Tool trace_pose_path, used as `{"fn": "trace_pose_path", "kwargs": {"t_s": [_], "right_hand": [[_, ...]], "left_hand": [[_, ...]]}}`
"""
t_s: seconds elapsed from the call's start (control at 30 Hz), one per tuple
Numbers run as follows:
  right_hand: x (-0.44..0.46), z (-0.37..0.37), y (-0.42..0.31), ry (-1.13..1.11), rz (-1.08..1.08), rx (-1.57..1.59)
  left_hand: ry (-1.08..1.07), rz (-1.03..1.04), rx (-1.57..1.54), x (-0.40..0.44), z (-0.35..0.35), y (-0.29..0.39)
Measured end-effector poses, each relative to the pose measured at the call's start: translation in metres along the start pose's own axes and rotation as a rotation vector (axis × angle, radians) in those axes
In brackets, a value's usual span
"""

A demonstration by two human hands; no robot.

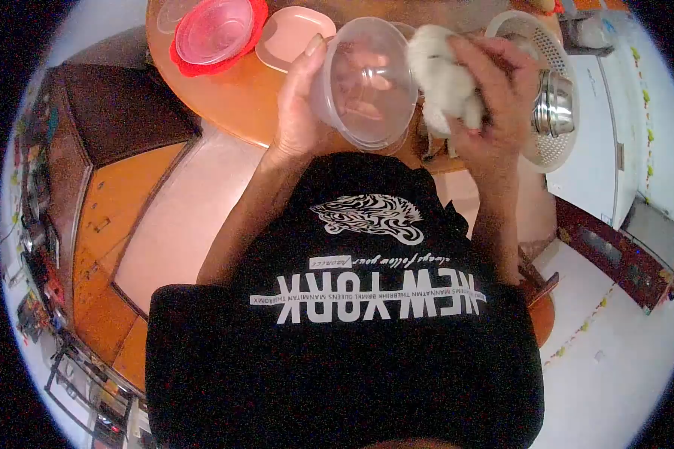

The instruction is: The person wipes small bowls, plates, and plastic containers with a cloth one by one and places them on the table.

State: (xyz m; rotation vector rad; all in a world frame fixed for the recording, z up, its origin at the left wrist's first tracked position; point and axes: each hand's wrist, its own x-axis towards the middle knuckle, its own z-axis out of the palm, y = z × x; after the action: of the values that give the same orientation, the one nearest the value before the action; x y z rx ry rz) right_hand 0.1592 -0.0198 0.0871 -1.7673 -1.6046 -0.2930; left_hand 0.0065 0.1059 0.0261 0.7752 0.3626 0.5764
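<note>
Head view shows left grip (299, 108) holding clear bowl (378, 123), right grip (504, 93) white cloth (438, 75).

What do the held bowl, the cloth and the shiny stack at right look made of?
Bowl: probably clear plastic, glossy; see-through, with a bright glint.
Cloth: seemingly soft, matte fabric, perhaps cotton; it bunches in folds.
Stack: likely polished steel; silvery, with bright reflections.

A clear round bowl (374, 86) tilts beside a bunched white cloth (440, 78).
</note>
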Motion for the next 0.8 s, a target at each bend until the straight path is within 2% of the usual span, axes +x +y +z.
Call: {"fn": "trace_pose_path", "kwargs": {"t_s": [0.1, 0.17, 0.23, 0.3, 0.37, 0.53, 0.7, 0.73, 0.8], "right_hand": [[-0.005, 0.009, -0.008, -0.124, -0.050, 0.047], [-0.005, 0.015, -0.014, -0.205, 0.035, 0.068], [-0.002, 0.022, -0.008, -0.315, -0.234, -0.079], [-0.001, 0.028, -0.008, -0.346, -0.261, -0.066], [-0.004, 0.031, -0.012, -0.578, -0.240, -0.150], [-0.012, 0.030, -0.014, -0.705, -0.214, -0.103], [-0.013, 0.030, -0.011, -0.734, -0.149, 0.020], [-0.012, 0.028, -0.010, -0.803, -0.130, 0.033], [-0.012, 0.029, -0.010, -0.873, -0.109, 0.047]], "left_hand": [[0.039, -0.010, 0.047, -0.002, 0.006, 0.001], [0.138, -0.116, -0.026, -0.004, 0.013, 0.003], [0.145, -0.162, -0.107, -0.005, 0.014, 0.000], [0.153, -0.207, -0.189, -0.004, 0.008, -0.006], [0.100, -0.261, -0.169, 0.000, -0.003, -0.017], [0.198, -0.236, -0.178, -0.002, 0.000, -0.018], [0.115, -0.245, -0.184, 0.002, -0.012, -0.030], [0.111, -0.240, -0.167, 0.004, -0.014, -0.032], [0.086, -0.099, -0.054, 0.005, -0.015, -0.036]]}}
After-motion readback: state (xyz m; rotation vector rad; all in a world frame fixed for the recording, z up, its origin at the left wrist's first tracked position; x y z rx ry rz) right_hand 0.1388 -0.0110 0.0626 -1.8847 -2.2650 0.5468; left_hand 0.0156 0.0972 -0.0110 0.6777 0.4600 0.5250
